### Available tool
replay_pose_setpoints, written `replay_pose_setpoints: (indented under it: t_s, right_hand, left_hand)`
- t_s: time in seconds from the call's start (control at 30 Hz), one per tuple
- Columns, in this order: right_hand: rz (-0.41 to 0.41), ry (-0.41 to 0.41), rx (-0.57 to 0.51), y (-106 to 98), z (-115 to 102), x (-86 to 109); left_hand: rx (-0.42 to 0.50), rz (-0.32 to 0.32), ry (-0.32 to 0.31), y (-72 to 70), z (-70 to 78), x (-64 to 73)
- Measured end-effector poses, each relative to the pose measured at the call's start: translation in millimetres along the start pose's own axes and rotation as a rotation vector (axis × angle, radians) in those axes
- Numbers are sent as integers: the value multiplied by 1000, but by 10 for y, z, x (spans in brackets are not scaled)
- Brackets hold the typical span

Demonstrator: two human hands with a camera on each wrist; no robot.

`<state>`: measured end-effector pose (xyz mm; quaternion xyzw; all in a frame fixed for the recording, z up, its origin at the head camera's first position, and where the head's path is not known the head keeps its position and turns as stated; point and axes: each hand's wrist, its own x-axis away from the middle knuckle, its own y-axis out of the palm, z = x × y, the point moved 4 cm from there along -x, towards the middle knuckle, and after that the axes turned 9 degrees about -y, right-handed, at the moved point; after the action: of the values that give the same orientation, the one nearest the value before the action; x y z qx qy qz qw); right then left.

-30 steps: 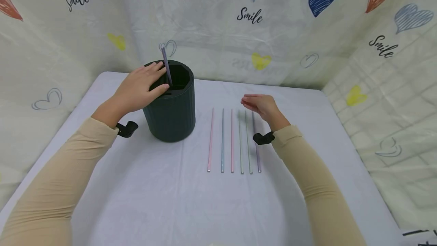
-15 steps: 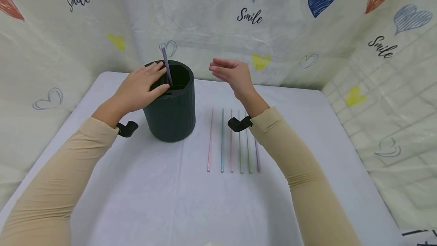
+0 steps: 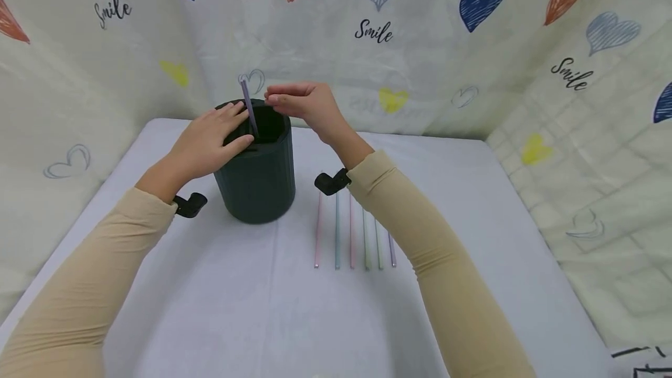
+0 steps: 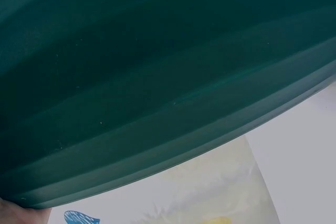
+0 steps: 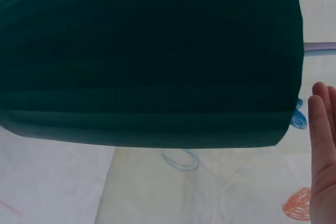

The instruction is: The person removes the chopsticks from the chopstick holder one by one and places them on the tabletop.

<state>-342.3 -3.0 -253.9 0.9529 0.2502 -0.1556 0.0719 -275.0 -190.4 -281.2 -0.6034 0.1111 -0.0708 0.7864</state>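
A dark green ribbed container (image 3: pixel 256 188) stands upright at the back left of the table. My left hand (image 3: pixel 205 142) rests on the left of its rim, fingers fairly straight across the top and thumb at the front edge. Beside those fingertips a thin purple stick (image 3: pixel 248 107) leans out of the opening; in the right wrist view a blue edge shows along it. At the rim's right side, my right hand (image 3: pixel 312 109) points left with fingers and thumb extended and close together. Nothing shows in it. Container wall (image 4: pixel 168 77) fills most of the left wrist view.
Several thin pastel sticks lie side by side right of the container, among them a pink stick (image 3: pixel 318 232), a blue stick (image 3: pixel 338 238) and a purple stick (image 3: pixel 391 249). My right forearm covers their far ends. A heart-printed cloth (image 3: pixel 336 51) hangs behind the white table (image 3: pixel 220 308).
My right hand has risen from above the sticks and travelled left to the container's rim. The left hand stays on the rim. The head view has shifted slightly.
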Motion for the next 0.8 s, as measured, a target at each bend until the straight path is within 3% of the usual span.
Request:
replay_pose_setpoints:
  t_s: [0.33, 0.57, 0.8]
  right_hand:
    - [-54, 19, 21, 136, 39, -129]
    - [-57, 4, 141, 163, 5, -122]
    - [-61, -14, 189, 230, 31, -106]
  left_hand:
    - [9, -2, 14, -19, 16, 6]
    - [4, 8, 22, -40, 36, -35]
    - [14, 0, 22, -17, 37, 1]
